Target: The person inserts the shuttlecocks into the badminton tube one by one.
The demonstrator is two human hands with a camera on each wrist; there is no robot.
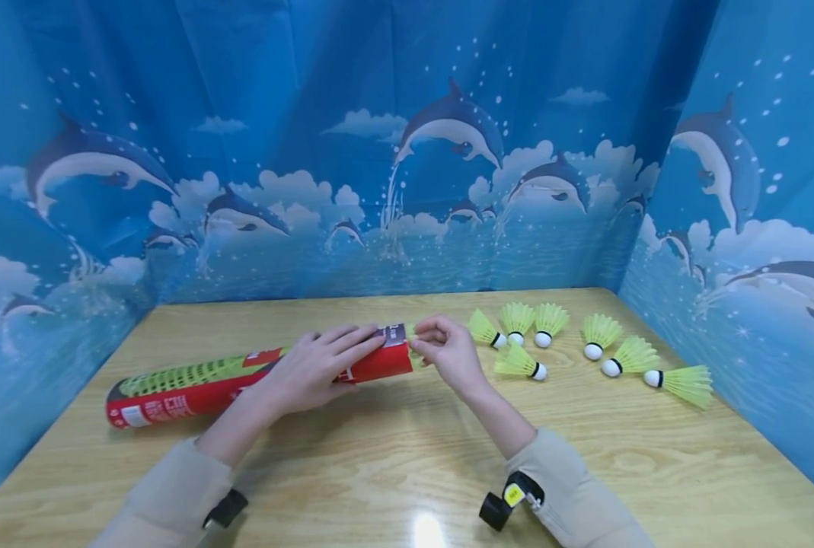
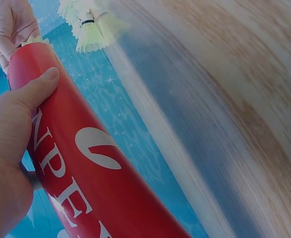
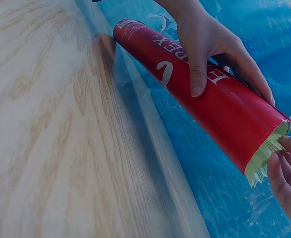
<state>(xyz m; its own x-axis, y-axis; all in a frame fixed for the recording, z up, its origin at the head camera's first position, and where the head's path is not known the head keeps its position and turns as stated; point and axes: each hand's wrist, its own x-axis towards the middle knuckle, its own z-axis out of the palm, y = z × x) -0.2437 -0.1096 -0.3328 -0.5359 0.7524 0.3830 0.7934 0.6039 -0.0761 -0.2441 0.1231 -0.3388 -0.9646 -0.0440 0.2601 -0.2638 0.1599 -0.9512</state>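
A red shuttlecock tube (image 1: 194, 399) with a see-through side lies slantwise over the left half of the table, yellow-green shuttlecocks showing inside it. My left hand (image 1: 317, 365) grips it near its right end, the thumb on the near side and the fingers over the top, as the left wrist view also shows. At the tube's open mouth, my right hand (image 1: 451, 354) pinches the skirt edge of a yellow-green shuttlecock (image 3: 265, 151) between thumb and fingers. The skirt pokes out past the rim; the rest of that shuttlecock is hidden inside the tube.
Several loose yellow shuttlecocks with white corks, such as one shuttlecock (image 1: 514, 361), lie just beyond my right hand. Farther right are three more, one a shuttlecock (image 1: 684, 383) near the table's right edge. A blue dolphin curtain (image 1: 324, 152) borders the wooden table (image 1: 379, 464) behind and at the sides.
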